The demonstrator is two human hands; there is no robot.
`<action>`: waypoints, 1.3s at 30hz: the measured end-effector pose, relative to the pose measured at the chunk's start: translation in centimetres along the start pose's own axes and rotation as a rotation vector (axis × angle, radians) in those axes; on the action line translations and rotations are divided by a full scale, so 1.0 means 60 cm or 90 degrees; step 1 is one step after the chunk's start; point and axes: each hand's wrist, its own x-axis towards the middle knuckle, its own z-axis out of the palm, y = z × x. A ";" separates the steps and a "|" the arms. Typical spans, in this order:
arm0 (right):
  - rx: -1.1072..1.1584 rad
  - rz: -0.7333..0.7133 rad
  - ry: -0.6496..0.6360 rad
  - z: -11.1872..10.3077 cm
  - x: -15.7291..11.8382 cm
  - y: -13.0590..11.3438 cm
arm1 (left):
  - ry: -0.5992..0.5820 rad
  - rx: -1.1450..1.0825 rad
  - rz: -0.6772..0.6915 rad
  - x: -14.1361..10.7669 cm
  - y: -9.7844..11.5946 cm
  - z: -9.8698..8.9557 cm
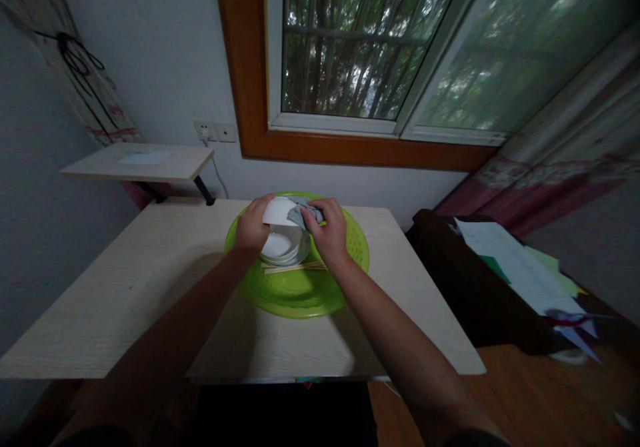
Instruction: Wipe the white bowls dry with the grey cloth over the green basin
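Note:
My left hand (254, 223) is closed on the left side of a white bowl (278, 211), which is tilted above a green plastic basket (295, 303). My right hand (330, 225) grips a grey cloth (300, 211) and presses it against the bowl's right side. Below the bowl, a stack of white dishes (280, 245) sits in the basket. Light wooden chopsticks (293, 268) lie in front of the stack, their right ends near my right wrist. Part of the stack is hidden behind the bowl.
The basket stands on a pale wooden table (165, 287). At the back left is a raised shelf (140, 160) with a paper on it. A dark wooden piece of furniture (480, 287) bearing papers (520, 267) is at the right. A window (370, 47) is behind.

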 end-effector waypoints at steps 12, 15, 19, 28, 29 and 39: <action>0.005 0.036 0.014 0.004 0.006 0.004 | -0.046 0.074 0.007 0.000 0.022 -0.009; 0.014 0.014 0.013 0.005 0.006 0.001 | -0.042 0.066 0.017 0.000 0.019 -0.006; 0.028 -0.037 -0.052 0.004 0.007 -0.003 | -0.046 0.061 0.028 0.000 0.017 -0.006; 0.041 -0.040 -0.037 -0.002 0.007 -0.002 | -0.038 0.054 0.032 -0.001 0.023 -0.011; 0.046 -0.048 -0.053 -0.002 0.007 -0.003 | -0.039 0.052 0.033 -0.001 0.022 -0.011; 0.033 -0.027 -0.026 -0.001 0.007 0.001 | -0.027 0.038 0.040 -0.001 0.020 -0.009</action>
